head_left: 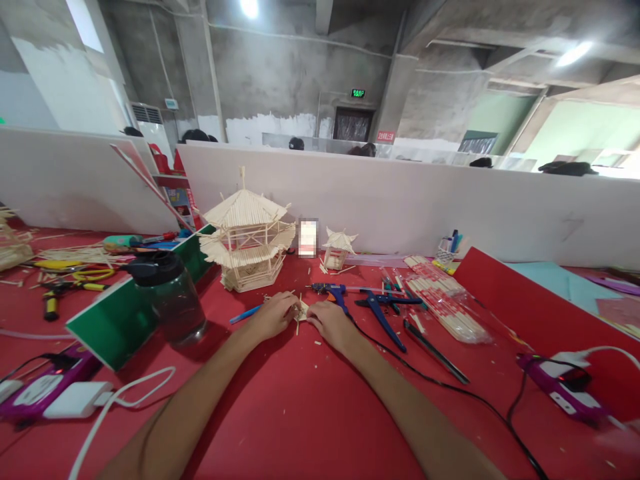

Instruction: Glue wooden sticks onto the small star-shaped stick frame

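Both hands meet over the red table around a small piece made of pale wooden sticks. My left hand closes its fingers on the piece's left side. From the right, my right hand pinches its other edge. The fingers partly cover the piece, so its full shape is hidden. A blue pen lies beside my left hand. Just behind my right hand rests a blue glue gun. Farther back stand a large stick pavilion with two roofs and a small stick pavilion.
A dark water bottle stands left, by a green divider. On the right lie a blue cutter, a black-handled tool, bagged sticks and a trailing black cable. Purple power strips sit at both sides.
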The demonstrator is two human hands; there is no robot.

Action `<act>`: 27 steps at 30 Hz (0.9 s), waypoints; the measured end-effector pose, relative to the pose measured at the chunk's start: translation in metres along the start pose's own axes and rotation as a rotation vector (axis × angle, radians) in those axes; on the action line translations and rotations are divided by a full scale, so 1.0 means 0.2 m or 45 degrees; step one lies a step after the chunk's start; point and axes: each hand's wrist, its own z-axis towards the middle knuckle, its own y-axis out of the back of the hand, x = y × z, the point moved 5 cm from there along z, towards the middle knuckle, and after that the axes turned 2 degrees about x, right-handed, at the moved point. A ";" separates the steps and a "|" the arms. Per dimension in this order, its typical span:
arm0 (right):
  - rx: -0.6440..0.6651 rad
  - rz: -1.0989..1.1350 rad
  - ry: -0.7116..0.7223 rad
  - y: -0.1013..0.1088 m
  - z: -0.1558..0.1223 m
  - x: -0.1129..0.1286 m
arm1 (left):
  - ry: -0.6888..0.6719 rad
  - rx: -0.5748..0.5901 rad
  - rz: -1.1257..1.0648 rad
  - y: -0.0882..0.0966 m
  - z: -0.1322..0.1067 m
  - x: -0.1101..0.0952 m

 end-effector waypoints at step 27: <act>-0.089 -0.244 0.250 0.01 -0.03 0.08 | 0.019 0.020 0.037 -0.01 0.00 0.01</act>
